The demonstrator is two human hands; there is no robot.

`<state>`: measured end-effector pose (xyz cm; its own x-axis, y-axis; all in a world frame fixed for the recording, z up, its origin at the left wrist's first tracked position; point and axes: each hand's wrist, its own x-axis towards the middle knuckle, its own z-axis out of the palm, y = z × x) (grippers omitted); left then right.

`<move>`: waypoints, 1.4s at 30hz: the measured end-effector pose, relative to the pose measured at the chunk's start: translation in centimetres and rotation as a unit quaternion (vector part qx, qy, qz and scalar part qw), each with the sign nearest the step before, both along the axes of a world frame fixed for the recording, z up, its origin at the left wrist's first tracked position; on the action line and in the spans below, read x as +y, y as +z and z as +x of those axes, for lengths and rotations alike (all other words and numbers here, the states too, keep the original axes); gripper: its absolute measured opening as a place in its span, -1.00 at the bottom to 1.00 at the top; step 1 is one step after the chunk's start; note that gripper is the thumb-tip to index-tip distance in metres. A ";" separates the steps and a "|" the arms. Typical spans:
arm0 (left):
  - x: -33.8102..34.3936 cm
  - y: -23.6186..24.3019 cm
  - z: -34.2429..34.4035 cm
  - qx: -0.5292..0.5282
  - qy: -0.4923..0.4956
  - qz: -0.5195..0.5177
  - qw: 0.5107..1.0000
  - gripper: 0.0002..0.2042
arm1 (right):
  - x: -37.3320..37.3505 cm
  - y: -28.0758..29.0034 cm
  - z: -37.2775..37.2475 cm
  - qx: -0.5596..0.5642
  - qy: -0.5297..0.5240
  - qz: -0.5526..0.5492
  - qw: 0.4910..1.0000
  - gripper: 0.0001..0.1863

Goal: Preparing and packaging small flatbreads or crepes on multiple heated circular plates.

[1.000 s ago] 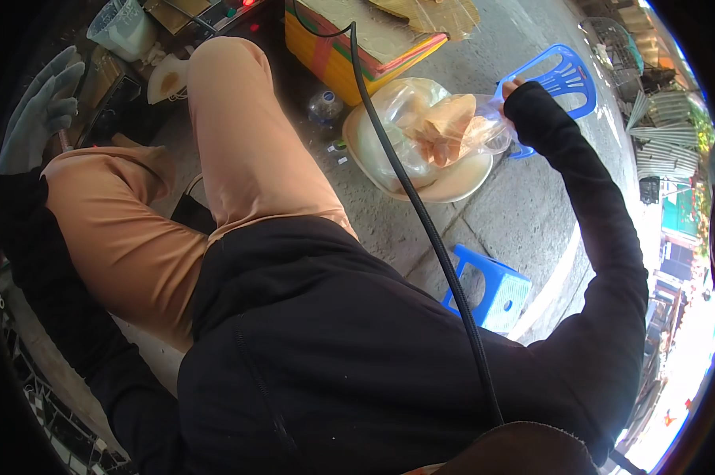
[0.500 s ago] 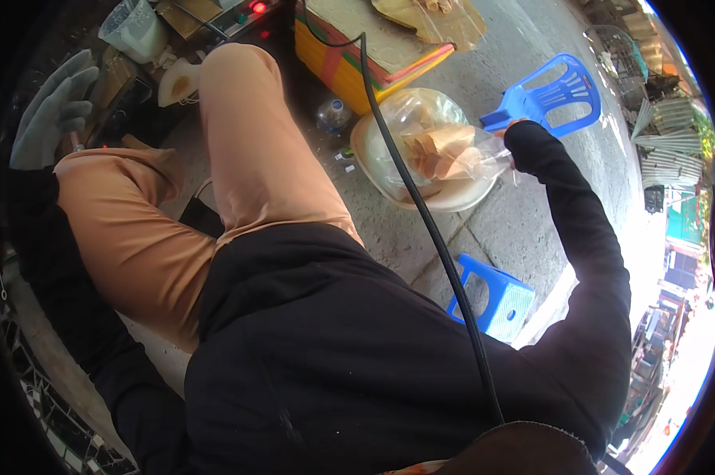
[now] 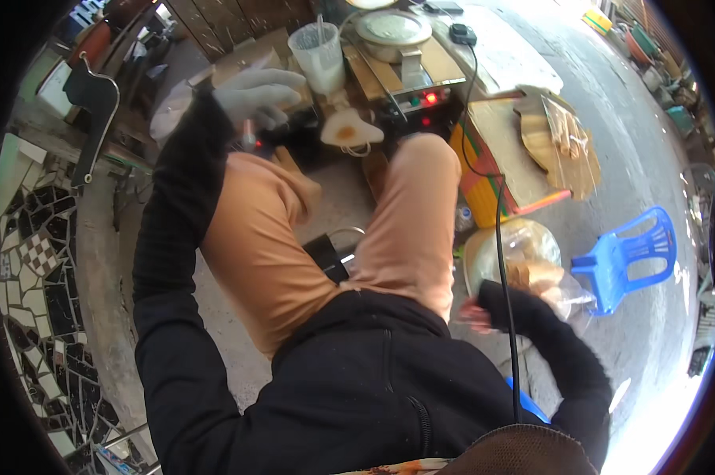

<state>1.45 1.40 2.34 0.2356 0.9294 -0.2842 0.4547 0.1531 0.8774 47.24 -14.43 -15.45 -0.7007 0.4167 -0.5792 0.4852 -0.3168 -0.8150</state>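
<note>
Since half a second ago, the right hand point(image 3: 475, 317) has left the end of the clear bag point(image 3: 573, 299) and swung in beside the right thigh, while the view has turned so that more of the left side shows. Biggest of the things around is the yellow box point(image 3: 490, 142), the landmark here, with a brown sheet point(image 3: 533, 131) lying on top. Right of that box and nearer the person stands a blue chair point(image 3: 611, 249). Just on the box's near side sits a pale basin point(image 3: 470, 273), and the clear bag, with brown pieces point(image 3: 536, 277) inside, lies over it. Left of the box and beyond it are a lidded pot point(image 3: 393, 30) and a translucent tub point(image 3: 319, 63). Well left of the box, the gloved left hand point(image 3: 256, 93) has extended fingers; whether it grips the small rod point(image 3: 248, 131) below, I cannot tell. Nearer than the box, the blurred right hand looks loosely unfolded, holding nothing visible.
</note>
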 end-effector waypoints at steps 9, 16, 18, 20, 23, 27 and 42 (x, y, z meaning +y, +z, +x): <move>21.8 -1.7 0.7 0.267 -0.083 0.207 0.938 -0.51 | 17.7 3.3 -27.0 0.337 -0.217 0.184 0.897 -0.81; 40.4 -0.2 6.9 0.449 0.025 0.236 0.861 -0.21 | 25.9 -1.9 -28.9 0.278 -0.350 0.141 0.883 -0.79; 47.4 -0.7 2.0 0.394 0.110 0.343 0.846 -0.35 | 24.7 0.2 -29.8 0.250 -0.287 0.304 0.873 -0.79; 53.6 1.0 0.4 0.229 0.165 0.230 0.931 -0.47 | 24.4 1.5 -30.0 0.298 -0.187 0.207 0.913 -0.79; 56.8 0.6 7.8 -0.072 0.151 0.149 0.975 -0.56 | 25.7 0.3 -29.2 0.276 -0.155 0.209 0.925 -0.80; 58.0 6.3 6.1 -0.129 0.108 0.309 0.936 -0.72 | 25.5 1.4 -30.0 0.299 -0.170 0.137 0.929 -0.79; 29.0 -9.1 19.1 0.529 -0.339 0.470 0.620 -0.89 | 24.4 -0.9 -30.6 0.274 -0.160 0.203 0.926 -0.80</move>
<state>20.56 30.45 -6.76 0.8059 0.5917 -0.0215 0.5325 -0.7402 -0.4105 16.67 10.00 -16.39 -0.6453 0.7601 0.0767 -0.1021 0.0137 -0.9947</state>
